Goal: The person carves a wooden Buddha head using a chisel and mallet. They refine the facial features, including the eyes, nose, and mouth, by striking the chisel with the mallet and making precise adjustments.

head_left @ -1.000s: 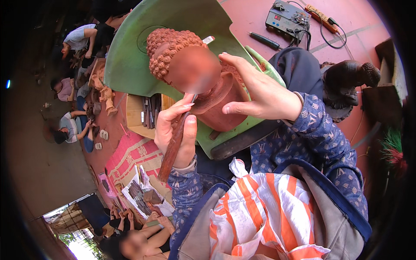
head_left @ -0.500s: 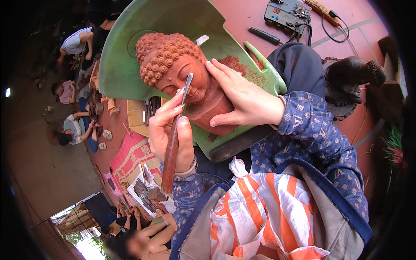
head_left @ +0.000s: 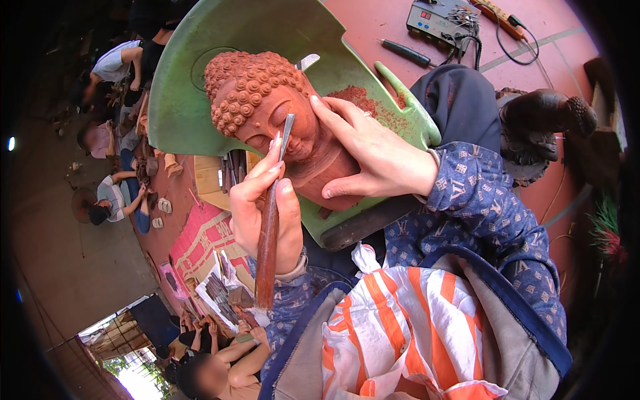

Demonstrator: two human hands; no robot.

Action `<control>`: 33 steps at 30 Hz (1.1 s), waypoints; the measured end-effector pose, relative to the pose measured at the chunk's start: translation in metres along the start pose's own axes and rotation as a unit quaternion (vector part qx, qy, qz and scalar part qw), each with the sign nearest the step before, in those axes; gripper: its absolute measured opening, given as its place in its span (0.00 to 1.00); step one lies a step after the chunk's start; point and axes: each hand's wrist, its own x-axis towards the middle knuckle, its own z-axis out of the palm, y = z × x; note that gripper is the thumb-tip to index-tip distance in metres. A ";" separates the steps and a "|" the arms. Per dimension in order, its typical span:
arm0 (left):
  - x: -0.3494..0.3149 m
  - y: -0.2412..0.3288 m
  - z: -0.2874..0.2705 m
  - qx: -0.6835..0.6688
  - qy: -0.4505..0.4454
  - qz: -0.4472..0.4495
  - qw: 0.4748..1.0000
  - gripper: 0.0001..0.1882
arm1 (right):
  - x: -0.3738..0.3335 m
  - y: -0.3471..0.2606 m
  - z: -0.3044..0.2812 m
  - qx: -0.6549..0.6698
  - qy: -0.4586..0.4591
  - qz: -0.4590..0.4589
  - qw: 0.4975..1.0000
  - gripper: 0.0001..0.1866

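A reddish-brown carved wooden Buddha bust [head_left: 319, 160], with tight curls over its head, leans in a green plastic chair [head_left: 293, 27]. My left hand [head_left: 263, 207] pinches a carving chisel [head_left: 267, 250] by its long wooden handle. The chisel's flat metal blade points up over the bust's face, close to the nose and cheek; whether its edge touches the wood I cannot tell. Spread across the bust's cheek, neck and chest, my right hand [head_left: 377, 150] lies with straight fingers and the thumb apart.
Reddish wood shavings [head_left: 360, 99] lie on the chair. On the tiled floor beyond are a grey control box [head_left: 433, 23] and a black pen-shaped tool [head_left: 405, 53]. A dark carved figure [head_left: 533, 130] is at right. A striped bag [head_left: 407, 327] covers my lap. Several people sit at left.
The bust's head has shifted slightly left. My left hand and the chisel have lowered a little, and the chisel stands slightly more upright. My right hand stays on the bust.
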 end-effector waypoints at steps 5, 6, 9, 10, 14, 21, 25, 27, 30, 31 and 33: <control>-0.001 -0.004 -0.004 -0.029 -0.003 -0.028 0.999 0.08 | 0.000 0.001 -0.001 0.005 0.003 -0.010 1.000 0.57; 0.000 -0.004 -0.003 -0.030 -0.005 -0.029 0.999 0.09 | 0.000 0.001 -0.001 0.006 0.004 -0.011 1.000 0.57; 0.000 -0.005 -0.005 0.009 -0.013 -0.020 1.000 0.08 | 0.000 -0.001 -0.001 0.006 -0.003 -0.003 1.000 0.57; 0.000 -0.004 -0.005 0.010 -0.012 -0.023 1.000 0.08 | 0.000 -0.001 -0.001 0.007 -0.002 -0.002 1.000 0.57; 0.000 -0.005 -0.003 -0.013 -0.004 -0.018 1.000 0.08 | -0.001 -0.002 0.001 0.005 0.002 0.003 1.000 0.57; -0.003 0.003 -0.001 -0.045 0.014 -0.043 0.998 0.09 | -0.002 -0.002 0.002 0.013 0.002 0.006 1.000 0.57; -0.005 0.002 0.004 -0.046 0.028 -0.043 0.998 0.09 | -0.002 0.000 0.002 0.011 0.008 0.000 1.000 0.57; -0.005 0.003 0.004 -0.033 0.029 -0.033 0.998 0.09 | -0.002 -0.001 0.003 0.015 0.008 -0.001 1.000 0.57; -0.006 0.002 0.006 -0.037 0.033 -0.026 0.998 0.09 | -0.002 0.001 0.004 0.012 0.031 -0.024 0.999 0.57; -0.006 0.002 0.006 -0.028 0.031 -0.017 0.999 0.09 | -0.001 0.001 0.004 0.013 0.031 -0.025 0.999 0.57; -0.006 0.001 0.005 -0.008 0.026 0.002 1.000 0.09 | -0.001 -0.001 0.004 0.015 0.031 -0.025 0.999 0.57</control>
